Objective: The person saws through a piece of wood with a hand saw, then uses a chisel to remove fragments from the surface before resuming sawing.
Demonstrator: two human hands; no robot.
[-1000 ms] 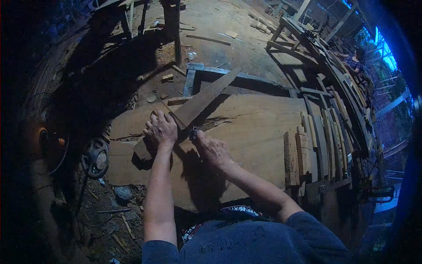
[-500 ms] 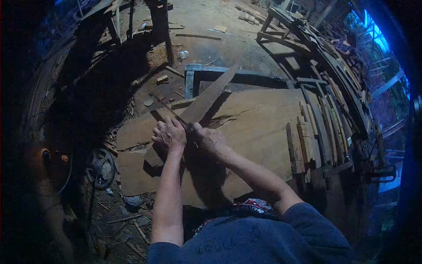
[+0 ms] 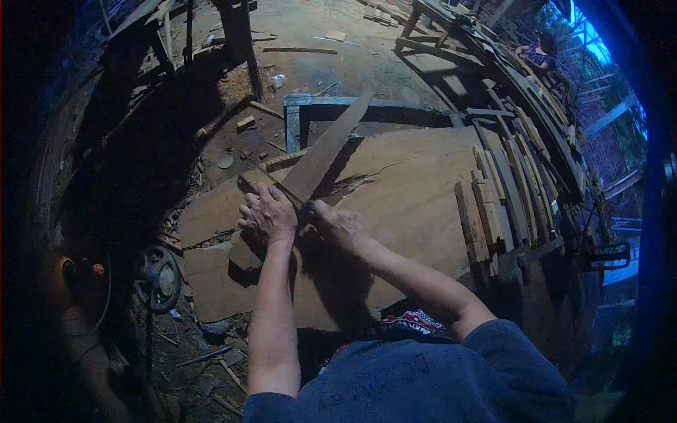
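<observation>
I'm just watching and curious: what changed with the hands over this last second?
The right hand, gripping a small dark object, slid left until it sits against the left hand. The left hand stayed pressed on the long plank, which kept its slant across the wide slab.

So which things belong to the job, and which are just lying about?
In hand: left hand, right hand with small dark tool, long narrow brown wooden plank, broad wooden slab.
Lying about: stacked short wooden boards, round black wheel, small wooden offcut.
</observation>
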